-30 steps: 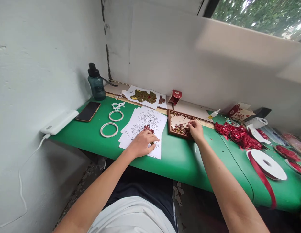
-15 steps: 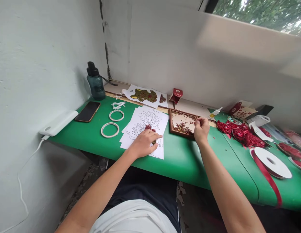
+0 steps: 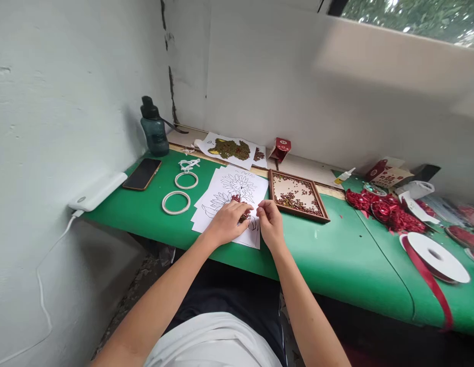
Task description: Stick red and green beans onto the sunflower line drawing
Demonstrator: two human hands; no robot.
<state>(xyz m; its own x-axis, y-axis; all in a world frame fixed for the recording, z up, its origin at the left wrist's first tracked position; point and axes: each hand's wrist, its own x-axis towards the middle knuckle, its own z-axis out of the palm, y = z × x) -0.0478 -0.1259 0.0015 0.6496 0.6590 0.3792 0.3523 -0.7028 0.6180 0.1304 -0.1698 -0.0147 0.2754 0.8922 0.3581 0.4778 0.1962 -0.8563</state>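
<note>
Sheets of white paper (image 3: 211,195) with line-drawn flowers lie stacked on the green tabletop. Dark red and olive beads or seeds (image 3: 235,198) cover part of the top drawing. My left hand (image 3: 228,223) lies over that covered part, fingers stretched out, partly hiding it. At the paper's right edge is my right hand (image 3: 270,222), its thumb and fingertips pinched together. Whatever it pinches is too small to make out. Just beyond, to the right, a shallow wooden tray (image 3: 324,216) holds many loose red-brown beads or seeds.
Two white rings (image 3: 176,211), a phone (image 3: 142,174) and a dark bottle (image 3: 154,134) stand left. Behind are a bead-covered picture (image 3: 231,149) and a small red box (image 3: 281,149). A glue bottle (image 3: 344,176), red shredded material (image 3: 403,219) and a ribbon spool (image 3: 438,255) lie right.
My right hand has moved left from the tray's right side to the right edge of the paper, still pinched. My left hand stays on the drawing.
</note>
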